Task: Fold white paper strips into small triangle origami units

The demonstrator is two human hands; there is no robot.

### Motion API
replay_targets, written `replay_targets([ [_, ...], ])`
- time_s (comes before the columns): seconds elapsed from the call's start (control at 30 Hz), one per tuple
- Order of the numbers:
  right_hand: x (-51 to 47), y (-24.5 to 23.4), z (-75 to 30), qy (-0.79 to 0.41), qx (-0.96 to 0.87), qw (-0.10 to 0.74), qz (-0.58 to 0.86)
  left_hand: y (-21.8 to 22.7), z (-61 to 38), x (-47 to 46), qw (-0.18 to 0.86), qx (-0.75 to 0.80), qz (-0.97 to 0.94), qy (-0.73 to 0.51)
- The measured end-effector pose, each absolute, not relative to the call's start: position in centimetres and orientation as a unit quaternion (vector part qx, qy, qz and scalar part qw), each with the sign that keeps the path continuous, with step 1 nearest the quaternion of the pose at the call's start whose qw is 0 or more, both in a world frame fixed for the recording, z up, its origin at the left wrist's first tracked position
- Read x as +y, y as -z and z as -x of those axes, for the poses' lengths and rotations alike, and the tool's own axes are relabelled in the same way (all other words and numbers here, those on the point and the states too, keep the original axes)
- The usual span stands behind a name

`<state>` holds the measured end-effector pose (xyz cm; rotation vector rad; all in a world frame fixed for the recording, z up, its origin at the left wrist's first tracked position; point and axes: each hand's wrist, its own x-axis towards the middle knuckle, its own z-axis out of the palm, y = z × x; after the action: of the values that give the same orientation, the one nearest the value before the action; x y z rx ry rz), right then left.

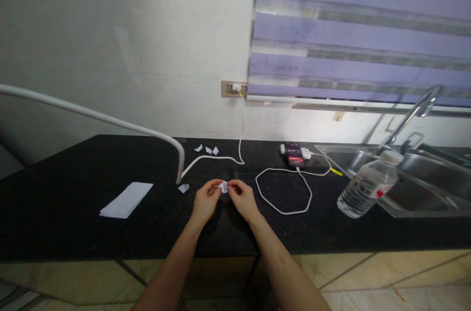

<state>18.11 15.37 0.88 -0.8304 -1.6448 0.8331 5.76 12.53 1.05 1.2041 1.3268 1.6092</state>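
Between my two hands, just above the black countertop, is a small folded piece of white paper (223, 187). My left hand (206, 200) pinches its left side between thumb and fingers. On the right side, my right hand (242, 198) grips it the same way. Another small folded paper (183, 188) lies on the counter just left of my left hand. Farther back sit several more little folded papers, among them one folded paper (198, 148) at the left of the group. To the left rests a stack of white paper strips (127, 200).
A white cable (283, 213) loops right of my hands to a phone (295, 154). A thick white bent tube (91, 114) crosses from the left. Near the sink (397, 210) stands a large clear water bottle (368, 186). A wall outlet (230, 89) holds a plug.
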Motion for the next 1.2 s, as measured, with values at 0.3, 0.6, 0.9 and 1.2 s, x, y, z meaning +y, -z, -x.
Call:
replay_targets([
  [0.3,15.33,-0.88,-18.28,-0.343,-0.706,0.523,0.331,-1.13,-6.1,12.28,0.335,0.514,-0.512,-0.601],
  [0.6,15.31,-1.1,-18.49,-0.252,-0.744,0.526,0.325,-1.56,-6.31,11.98,0.323,0.534,-0.487,-0.611],
  [0.9,15.63,-0.79,-18.66,-0.24,-0.752,0.515,0.334,-1.05,-5.82,11.97,0.113,0.56,-0.62,-0.538],
  [1.2,15.58,-0.46,-18.51,-0.268,-0.759,0.484,0.343,-1.29,-5.73,11.97,0.161,0.576,-0.578,-0.555],
])
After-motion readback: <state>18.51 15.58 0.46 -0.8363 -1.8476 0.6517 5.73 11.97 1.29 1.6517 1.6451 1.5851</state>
